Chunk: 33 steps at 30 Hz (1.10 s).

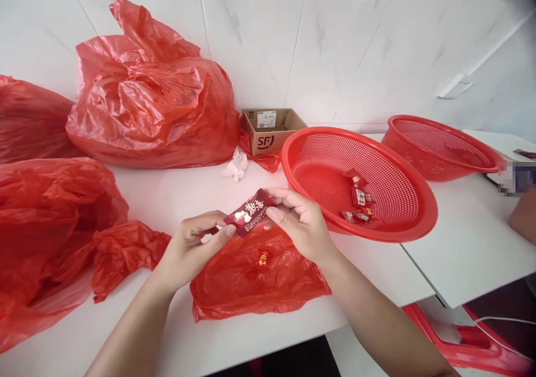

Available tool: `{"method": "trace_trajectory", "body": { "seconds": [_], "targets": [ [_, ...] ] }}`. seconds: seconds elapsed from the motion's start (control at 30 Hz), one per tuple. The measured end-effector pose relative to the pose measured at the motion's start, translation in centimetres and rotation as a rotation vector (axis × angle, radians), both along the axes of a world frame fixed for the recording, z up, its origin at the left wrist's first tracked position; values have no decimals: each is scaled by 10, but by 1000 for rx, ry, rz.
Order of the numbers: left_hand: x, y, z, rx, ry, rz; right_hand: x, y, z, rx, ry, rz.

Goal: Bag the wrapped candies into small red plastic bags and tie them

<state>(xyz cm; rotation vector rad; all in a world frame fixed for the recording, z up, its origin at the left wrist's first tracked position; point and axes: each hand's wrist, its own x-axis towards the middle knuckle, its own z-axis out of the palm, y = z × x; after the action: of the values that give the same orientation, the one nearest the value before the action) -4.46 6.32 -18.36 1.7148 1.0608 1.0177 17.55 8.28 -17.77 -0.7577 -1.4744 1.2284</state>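
A dark red candy packet [250,211] with gold and white lettering is stretched between my two hands. My left hand [196,243] pinches its left end between thumb and fingers, while my right hand [299,220] grips the right end. Beneath them a flat red plastic bag [234,287] lies on the white table, with a small red and yellow wrapped candy [262,258] on it. To the right, a tilted red plastic colander [314,170] holds several small wrapped candies [359,196]. Its near rim is close to my right hand.
Bulging red plastic bags [154,103] fill the left and back left. A small cardboard box [272,134] and a crumpled tissue [237,165] are at the back. A second red colander [435,148] stands farther right, near another person's arm [523,215]. A red stool [473,338] is below.
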Motion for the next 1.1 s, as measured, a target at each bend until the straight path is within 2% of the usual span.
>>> {"method": "trace_trajectory", "body": {
  "seconds": [0.1, 0.23, 0.3, 0.43, 0.53, 0.6, 0.67, 0.73, 0.8, 0.9, 1.0, 1.1],
  "targets": [
    [1, 0, 1, 7, -14, 4, 3, 2, 2, -8, 3, 50],
    [0, 1, 3, -79, -52, 14, 10, 2, 5, 187, 8, 90],
    [-2, 2, 2, -133, -127, -45, 13, 2, 5, 247, 10, 124],
    [-9, 0, 1, -199, -271, -229, 14, 3, 4, 270, -27, 124],
    [-13, -1, 3, -230, -259, -282, 14, 5, 2, 272, -63, 114],
    [-14, -1, 5, -209, -196, -230, 15, 5, 4, 271, -78, 137],
    [-14, 0, 7, -139, -70, -110, 19, 4, 7, 254, -127, 189],
    [-13, 2, 7, -46, 128, -12, 23, 3, 12, 219, -279, 279],
    [-11, 4, 6, 17, 352, -13, 27, 4, 14, 183, -530, 366],
    [-9, 6, 1, 22, 573, -96, 28, 4, 12, 167, -827, 372],
    [-7, 6, -3, -1, 642, -110, 28, -2, 17, 206, -819, 349],
    [-7, 6, -3, -35, 645, -113, 37, -18, 40, 259, -700, 320]
  ]
}}
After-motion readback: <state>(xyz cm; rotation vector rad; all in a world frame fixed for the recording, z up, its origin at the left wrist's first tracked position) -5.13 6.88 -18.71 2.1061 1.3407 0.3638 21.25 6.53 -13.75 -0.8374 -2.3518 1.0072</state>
